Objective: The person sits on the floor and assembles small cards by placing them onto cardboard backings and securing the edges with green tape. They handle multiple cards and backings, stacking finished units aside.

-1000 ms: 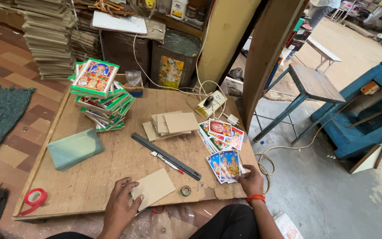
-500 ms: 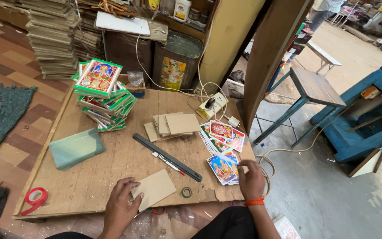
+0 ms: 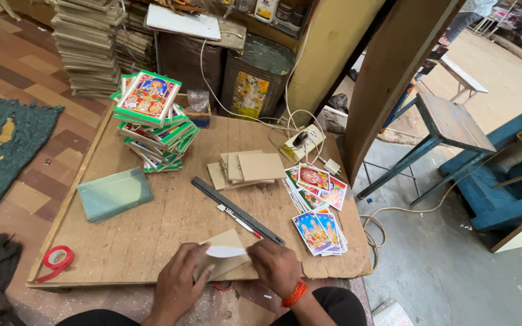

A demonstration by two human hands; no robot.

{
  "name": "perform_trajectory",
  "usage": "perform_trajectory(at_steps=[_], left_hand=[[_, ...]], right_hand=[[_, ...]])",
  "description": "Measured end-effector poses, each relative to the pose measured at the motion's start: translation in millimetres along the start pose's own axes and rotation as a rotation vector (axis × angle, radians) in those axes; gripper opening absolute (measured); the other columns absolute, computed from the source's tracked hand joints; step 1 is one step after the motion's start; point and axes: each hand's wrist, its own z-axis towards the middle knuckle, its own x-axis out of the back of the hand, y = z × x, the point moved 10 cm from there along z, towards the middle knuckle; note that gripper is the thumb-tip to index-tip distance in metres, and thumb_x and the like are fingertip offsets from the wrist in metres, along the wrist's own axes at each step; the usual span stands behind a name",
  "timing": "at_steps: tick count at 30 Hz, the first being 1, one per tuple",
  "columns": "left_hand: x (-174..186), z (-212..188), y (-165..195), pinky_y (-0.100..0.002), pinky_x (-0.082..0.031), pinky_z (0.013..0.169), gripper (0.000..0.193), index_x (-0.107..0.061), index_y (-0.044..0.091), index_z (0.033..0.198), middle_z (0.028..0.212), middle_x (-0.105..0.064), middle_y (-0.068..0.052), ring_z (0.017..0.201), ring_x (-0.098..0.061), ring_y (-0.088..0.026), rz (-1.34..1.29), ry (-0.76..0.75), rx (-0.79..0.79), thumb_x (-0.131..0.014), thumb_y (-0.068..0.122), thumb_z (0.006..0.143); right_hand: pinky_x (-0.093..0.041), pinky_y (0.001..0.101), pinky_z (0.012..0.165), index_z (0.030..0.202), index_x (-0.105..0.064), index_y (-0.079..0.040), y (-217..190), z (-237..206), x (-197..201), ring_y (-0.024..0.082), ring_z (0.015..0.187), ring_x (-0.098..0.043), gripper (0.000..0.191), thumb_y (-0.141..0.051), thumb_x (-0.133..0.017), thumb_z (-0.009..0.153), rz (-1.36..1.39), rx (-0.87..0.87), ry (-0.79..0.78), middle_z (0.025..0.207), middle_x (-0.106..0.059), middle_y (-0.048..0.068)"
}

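Tan cardboard rectangle [image 3: 222, 258] at the near edge of the bare plywood worktop [image 3: 152, 232], pinned under both hands. Left hand [image 3: 179, 284] flat on its near left corner, fingers spread narrow and pressing the card. Right hand [image 3: 276, 267] at its right side, an orange thread band [image 3: 295, 294] round the wrist, fingers curled in on a small white oval slip [image 3: 225, 251] lying on the card; whether pinched or only pressed, cannot tell.

Just beyond, a long black metal ruler [image 3: 237, 210] lying slantwise, with a slim red-and-white pen-like tool [image 3: 238, 220] along its near side. Right of the ruler, a fanned pile of small bright printed picture cards [image 3: 320, 232], and a second such pile [image 3: 315, 184] farther back. Left, near the corner, a red roll of tape [image 3: 57, 259]; past it a stack of pale green glass panes [image 3: 115, 193].

Mid-board, a loose heap of tan cardboard backings [image 3: 246, 169]. Farther left, an untidy tower of green-edged framed colour pictures [image 3: 152, 121]. At the far right edge, a white socket block [image 3: 302, 142] with white cords trailing off.

Beyond the board: a rusty metal tin with a yellow label [image 3: 255, 81], tall stacks of grey boards [image 3: 89, 42], a teal rug [image 3: 1, 151] on the tiled floor to the left, a blue metal stool with a wooden seat [image 3: 445, 130] to the right.
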Motion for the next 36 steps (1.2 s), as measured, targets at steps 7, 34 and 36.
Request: perform_trajectory(at_steps=[7,34,36], left_hand=[[42.7,-2.5,-20.2,-0.039,-0.054,0.069,0.009,-0.071,0.009,0.091,0.093,-0.066,-0.005,0.083,-0.069,-0.026,-0.052,0.368,0.101,-0.074,0.01,0.083],[-28.2,-13.0,-94.5,-0.036,-0.054,0.061,0.046,-0.061,0.008,0.12,0.073,-0.07,-0.009,0.065,-0.07,-0.023,-0.235,0.025,0.355,-0.081,0.009,0.079],[-27.4,-13.6,-93.5,-0.038,-0.053,0.06,0.047,-0.061,0.008,0.12,0.071,-0.068,-0.01,0.064,-0.069,-0.025,-0.183,0.03,0.342,-0.082,0.01,0.078]], right_hand=[[-0.054,0.0317,0.055,0.109,-0.067,-0.003,11.2,0.0,-10.3,0.021,0.064,-0.067,0.039,-0.018,-0.084,0.077,0.12,-0.174,0.201,0.112,-0.071,0.014],[-0.059,0.0328,0.076,0.12,-0.072,-0.005,126.4,-47.8,-98.1,0.022,0.086,-0.076,0.042,-0.021,-0.08,0.082,0.247,-0.643,-0.272,0.097,-0.078,0.012],[-0.058,0.0354,0.079,0.116,-0.073,-0.003,108.9,-35.3,-109.0,0.025,0.089,-0.074,0.046,-0.023,-0.086,0.077,0.193,-0.511,-0.279,0.099,-0.075,0.015]])
